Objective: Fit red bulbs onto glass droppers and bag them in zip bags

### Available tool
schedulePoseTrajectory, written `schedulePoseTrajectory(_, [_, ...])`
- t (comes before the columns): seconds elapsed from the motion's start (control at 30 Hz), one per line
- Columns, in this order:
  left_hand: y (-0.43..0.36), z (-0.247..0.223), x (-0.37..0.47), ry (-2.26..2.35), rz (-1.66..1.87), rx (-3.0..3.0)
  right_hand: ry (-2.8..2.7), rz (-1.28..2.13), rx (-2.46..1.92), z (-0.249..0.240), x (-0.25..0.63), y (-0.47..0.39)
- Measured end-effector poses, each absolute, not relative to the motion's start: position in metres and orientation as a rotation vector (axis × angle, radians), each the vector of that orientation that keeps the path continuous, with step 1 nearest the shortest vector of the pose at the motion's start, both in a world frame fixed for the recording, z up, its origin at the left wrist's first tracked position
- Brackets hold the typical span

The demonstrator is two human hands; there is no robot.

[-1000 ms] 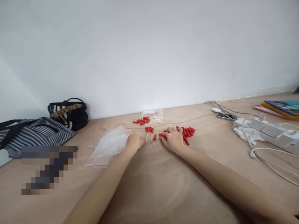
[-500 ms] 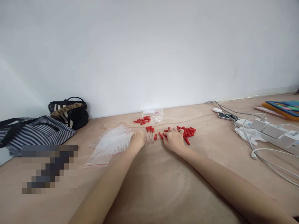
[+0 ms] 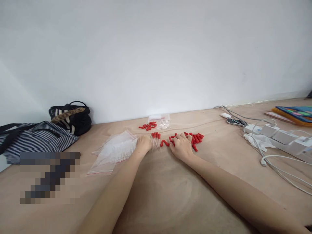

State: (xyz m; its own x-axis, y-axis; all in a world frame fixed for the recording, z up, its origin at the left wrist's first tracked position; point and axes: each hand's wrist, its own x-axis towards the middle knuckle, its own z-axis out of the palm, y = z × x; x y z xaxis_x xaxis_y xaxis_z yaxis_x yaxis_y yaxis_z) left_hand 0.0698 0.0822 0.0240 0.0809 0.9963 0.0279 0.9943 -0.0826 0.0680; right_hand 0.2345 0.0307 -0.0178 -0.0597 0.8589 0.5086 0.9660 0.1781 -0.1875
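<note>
1. Landmark: the small row of red-topped tubes (image 3: 156, 135) lying on the table (image 3: 156, 195). All places below are taken from it.
2. Left hand (image 3: 144, 145): just left of the red-topped tubes, knuckles up. From where I stand the fingertips are hidden; I cannot tell whether it grips anything. Risk: a sideways nudge could knock the row askew, the hand being so near.
3. Right hand (image 3: 181, 145): right of the red-topped tubes, fingers bent over the near-left side of the red cap pile (image 3: 197, 138). Whether a cap is pinched cannot be told. Risk: pressing or raking too hard could scatter the pile, since the caps lie loose.
4. Two loose caps (image 3: 166, 143): between the red-topped tubes and the right hand. Risk: a sweep of the wrist could roll them away or mix them back into the pile.
5. Plastic bags (image 3: 102, 165) and clear tubes (image 3: 124, 152): left of the red-topped tubes, beside the left hand. Risk: a dragged forearm could shift the thin bags and spill the tubes; if these are glass, they could crack.
</note>
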Motion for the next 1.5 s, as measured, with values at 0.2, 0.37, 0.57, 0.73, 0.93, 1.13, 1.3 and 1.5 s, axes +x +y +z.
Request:
schedulePoseTrajectory(0.2, [0.039,0.035,0.044,1.779,0.263,2.518,-2.156,-0.094,-1.24,-0.018,0.263,0.003])
schedulePoseTrajectory(0.37, [0.004,0.012,0.024,1.264,0.389,2.622,-2.344,0.124,-1.092,-0.019,0.283,-0.009])
schedulePoseTrajectory(0.57, [-0.001,-0.009,0.029,1.055,0.655,2.738,-2.257,0.232,-1.232,-0.02,0.267,-0.005])
schedulePoseTrajectory(0.73, [-0.003,-0.015,0.031,1.125,0.776,2.704,-2.169,0.29,-1.24,-0.025,0.25,-0.004])
schedulePoseTrajectory(0.93, [-0.004,-0.012,0.032,1.16,0.744,2.738,-2.087,0.451,-1.207,-0.022,0.243,-0.006])
schedulePoseTrajectory(1.13, [-0.002,-0.014,0.032,1.098,0.795,2.766,-2.093,0.507,-1.196,-0.022,0.243,-0.007])
schedulePoseTrajectory(1.3, [-0.001,-0.017,0.033,1.024,0.874,2.757,-2.087,0.572,-1.153,-0.024,0.244,-0.007])
schedulePoseTrajectory(1.5, [-0.003,-0.019,0.036,0.997,0.925,2.735,-2.045,0.609,-1.093,-0.029,0.246,-0.006])
